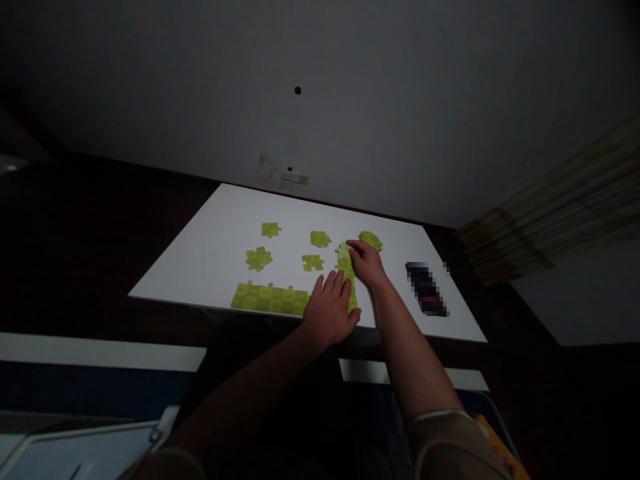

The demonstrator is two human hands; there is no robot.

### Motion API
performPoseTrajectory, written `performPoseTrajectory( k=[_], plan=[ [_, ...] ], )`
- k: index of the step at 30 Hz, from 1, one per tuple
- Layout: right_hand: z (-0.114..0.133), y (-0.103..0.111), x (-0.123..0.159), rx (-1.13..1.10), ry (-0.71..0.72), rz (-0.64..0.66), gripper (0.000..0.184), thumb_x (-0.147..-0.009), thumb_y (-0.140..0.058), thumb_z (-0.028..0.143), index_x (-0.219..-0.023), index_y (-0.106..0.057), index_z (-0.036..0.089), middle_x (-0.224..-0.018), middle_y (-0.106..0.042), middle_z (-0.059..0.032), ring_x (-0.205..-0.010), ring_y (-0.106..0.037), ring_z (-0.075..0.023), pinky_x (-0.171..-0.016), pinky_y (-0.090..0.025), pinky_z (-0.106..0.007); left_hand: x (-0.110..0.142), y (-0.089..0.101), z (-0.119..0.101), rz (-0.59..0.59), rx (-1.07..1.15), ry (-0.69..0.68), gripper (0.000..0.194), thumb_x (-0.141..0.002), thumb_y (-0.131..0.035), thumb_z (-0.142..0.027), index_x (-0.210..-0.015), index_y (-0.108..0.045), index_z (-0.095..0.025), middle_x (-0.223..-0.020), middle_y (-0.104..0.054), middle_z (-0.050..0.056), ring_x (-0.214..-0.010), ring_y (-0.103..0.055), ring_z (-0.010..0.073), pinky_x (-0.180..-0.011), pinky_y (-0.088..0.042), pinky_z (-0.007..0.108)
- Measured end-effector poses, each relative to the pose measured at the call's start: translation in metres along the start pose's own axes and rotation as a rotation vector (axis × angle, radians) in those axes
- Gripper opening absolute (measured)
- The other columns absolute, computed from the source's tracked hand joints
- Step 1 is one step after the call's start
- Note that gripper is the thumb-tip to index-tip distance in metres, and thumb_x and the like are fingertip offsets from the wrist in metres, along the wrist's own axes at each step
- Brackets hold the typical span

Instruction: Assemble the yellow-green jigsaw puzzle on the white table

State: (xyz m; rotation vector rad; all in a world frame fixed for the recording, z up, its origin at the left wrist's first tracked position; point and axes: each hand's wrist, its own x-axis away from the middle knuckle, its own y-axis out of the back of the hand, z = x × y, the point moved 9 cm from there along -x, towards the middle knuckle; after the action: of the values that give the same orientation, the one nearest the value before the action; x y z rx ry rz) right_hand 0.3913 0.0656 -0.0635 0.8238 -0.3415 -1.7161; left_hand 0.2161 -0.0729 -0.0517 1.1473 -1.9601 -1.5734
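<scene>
Puzzle row [270, 299] and column [345, 263] joined, loose pieces [259, 259] unjoined. Left hand [329, 311] flat, holding nothing; right hand [369, 262] half-curled at column top, hold unclear.

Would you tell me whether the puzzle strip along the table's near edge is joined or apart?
Joined: the strip lies as one band, with no visible gaps.

Tabletop [190, 250] — smooth, matt white; puzzle pieces [270, 298] — matt, cardboard-like; sleeve [450, 443] — cloth.
</scene>
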Motion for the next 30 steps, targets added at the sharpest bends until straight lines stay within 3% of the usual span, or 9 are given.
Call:
performPoseTrajectory(
  k=[8, 14, 19, 30],
  plan=[
    [-0.006, 0.028, 0.009, -0.068, -0.080, -0.242, 0.041, -0.101, -0.057, 0.036, -0.126, -0.084, 0.018, -0.134, -0.083, -0.0176, -0.131, -0.074, -0.0354, -0.124, -0.053, -0.061, -0.001, -0.001, -0.002, -0.016, 0.022, -0.007, 0.075, -0.113, -0.053, -0.061, -0.170, -0.055, -0.013, -0.185, -0.046, 0.019, -0.172, -0.040, 0.0436, -0.140, -0.030, 0.066],
    [0.011, 0.010, 0.006, 0.069, -0.009, -0.100, 0.039, -0.099, -0.057, 0.034, -0.120, -0.086, 0.021, -0.124, -0.085, -0.0154, -0.122, -0.075, -0.0360, -0.119, -0.056, -0.062, -0.019, 0.007, -0.014, 0.002, -0.044, -0.002, 0.069, -0.106, -0.063, -0.057, -0.155, -0.066, -0.008, -0.167, -0.064, 0.026, -0.162, -0.050, 0.0460, -0.140, -0.029, 0.063],
    [0.017, 0.003, 0.004, 0.133, 0.029, -0.055, 0.041, -0.102, -0.054, 0.031, -0.124, -0.086, 0.019, -0.126, -0.084, -0.0173, -0.123, -0.075, -0.0355, -0.120, -0.056, -0.059, -0.023, 0.000, -0.018, 0.030, -0.020, -0.048, 0.072, -0.112, -0.056, -0.056, -0.156, -0.061, 0.000, -0.173, -0.054, 0.032, -0.168, -0.046, 0.0423, -0.142, -0.030, 0.051],
    [0.014, -0.006, 0.003, 0.151, 0.046, -0.024, 0.038, -0.103, -0.055, 0.033, -0.120, -0.086, 0.020, -0.124, -0.085, -0.0169, -0.119, -0.075, -0.0339, -0.116, -0.057, -0.057, -0.021, -0.004, -0.016, -0.005, 0.017, -0.027, 0.066, -0.112, -0.057, -0.054, -0.159, -0.060, -0.008, -0.177, -0.053, 0.026, -0.170, -0.044, 0.0404, -0.138, -0.036, 0.057]
  ],
)
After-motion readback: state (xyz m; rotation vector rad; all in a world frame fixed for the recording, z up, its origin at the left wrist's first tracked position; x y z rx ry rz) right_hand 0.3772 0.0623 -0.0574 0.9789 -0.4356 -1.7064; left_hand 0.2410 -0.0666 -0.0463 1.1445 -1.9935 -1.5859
